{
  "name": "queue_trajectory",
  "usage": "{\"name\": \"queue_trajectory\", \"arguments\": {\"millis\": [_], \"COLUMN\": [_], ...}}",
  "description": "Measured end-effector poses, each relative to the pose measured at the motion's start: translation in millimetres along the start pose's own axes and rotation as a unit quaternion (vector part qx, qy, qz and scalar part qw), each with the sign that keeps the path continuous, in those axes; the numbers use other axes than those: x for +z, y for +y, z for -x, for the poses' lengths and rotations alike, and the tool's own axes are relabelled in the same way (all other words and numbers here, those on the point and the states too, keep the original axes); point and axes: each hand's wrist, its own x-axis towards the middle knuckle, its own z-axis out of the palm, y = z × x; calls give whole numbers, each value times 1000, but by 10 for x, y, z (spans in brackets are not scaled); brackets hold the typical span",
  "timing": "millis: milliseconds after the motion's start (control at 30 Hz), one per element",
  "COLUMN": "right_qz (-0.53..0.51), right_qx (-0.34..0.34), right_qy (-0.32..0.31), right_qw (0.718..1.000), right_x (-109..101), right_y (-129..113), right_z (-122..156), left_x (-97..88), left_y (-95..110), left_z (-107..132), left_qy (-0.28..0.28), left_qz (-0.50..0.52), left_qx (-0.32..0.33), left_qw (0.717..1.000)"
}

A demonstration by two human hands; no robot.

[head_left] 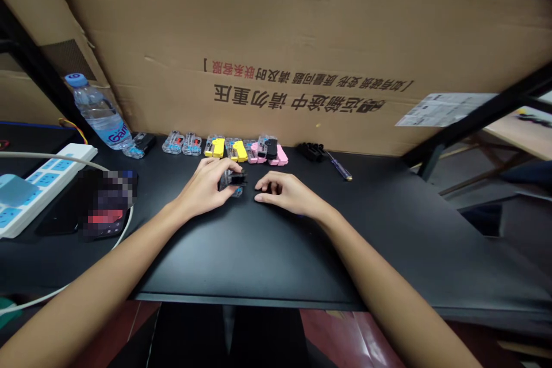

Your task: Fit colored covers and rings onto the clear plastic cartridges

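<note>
My left hand (207,187) rests on the black desk (276,253) with its fingers closed round a small clear-and-black plastic part (235,181). My right hand (284,191) lies just right of that part, fingers curled down onto the desk, seemingly pinching something small and dark that I cannot make out. Behind both hands runs a row of small parts (224,146): clear-blue ones at the left, yellow ones in the middle, pink and black ones at the right.
A water bottle (100,114) lies at the back left beside a white power strip (38,184) with a cable. A dark phone (103,207) sits left of my arm. A screwdriver (340,169) and black pieces (311,151) lie right of the row. Cardboard (302,40) walls the back.
</note>
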Motion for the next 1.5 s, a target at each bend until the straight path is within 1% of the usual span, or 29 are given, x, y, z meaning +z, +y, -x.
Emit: {"name": "queue_trajectory", "arguments": {"millis": [133,200,267,367,400,467,567,633,800,1000,1267,1367,1433,1500], "right_qz": [18,-3,-45,-101,-103,-75,-12,10,10,31,129,160,174,171], "right_qx": [-31,-31,-37,-78,-99,-148,-210,-231,-248,-267,-261,-270,-278,-281], "right_qy": [-14,-1,53,183,215,246,237,221,183,176,202,216,229,239], "right_qw": [999,1000,997,975,966,955,948,947,951,947,935,924,917,914], "right_x": [45,60,87,158,183,221,232,217,193,222,254,288,310,324], "right_y": [-9,-40,-84,-172,-203,-259,-309,-324,-353,-325,-287,-250,-231,-230], "right_z": [-7,-4,-2,0,2,8,20,28,37,32,80,87,81,71], "left_x": [6,4,4,11,16,25,36,39,41,54,57,85,106,117], "left_y": [8,12,11,3,0,-4,-7,-10,-16,14,11,1,-8,-18], "left_z": [-4,-6,-6,0,2,8,15,17,24,32,34,48,55,56], "left_qy": [-2,4,9,5,3,-1,-12,-22,-36,-56,-20,4,17,17], "left_qz": [9,11,9,6,5,3,1,-2,-2,-13,-37,-34,-32,-32], "left_qx": [42,52,58,66,67,66,64,64,59,64,93,103,106,107], "left_qw": [999,999,998,998,998,998,998,998,998,996,995,994,994,994]}}
